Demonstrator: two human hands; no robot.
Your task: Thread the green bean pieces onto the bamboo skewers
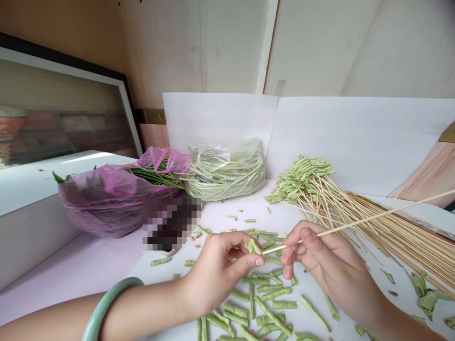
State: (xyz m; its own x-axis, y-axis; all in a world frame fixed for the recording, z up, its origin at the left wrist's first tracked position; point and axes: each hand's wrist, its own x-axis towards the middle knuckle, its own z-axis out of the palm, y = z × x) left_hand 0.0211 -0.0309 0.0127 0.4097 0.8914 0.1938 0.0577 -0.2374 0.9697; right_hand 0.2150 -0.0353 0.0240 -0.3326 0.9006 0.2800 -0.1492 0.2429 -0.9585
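Note:
My left hand [227, 265] pinches a short piece of green bean [253, 246] between thumb and fingers, a green bangle on that wrist. My right hand [323, 255] grips a thin wooden skewer [369, 219] near its lower end; its tip meets the bean piece, though whether it has gone in I cannot tell. The skewer slants up past the right edge of the view. Beneath both hands, many cut green bean pieces [277, 304] lie scattered on the white table surface [167, 293].
Bean-loaded skewers [304, 177] are heaped at the back right, beside many bare skewers [401, 237]. A clear bag of long beans [227, 173] and a purple bag of greens [106, 199] stand at the back left. A pixelated dark object [172, 222] lies before them. Bean scraps [426, 298] lie far right.

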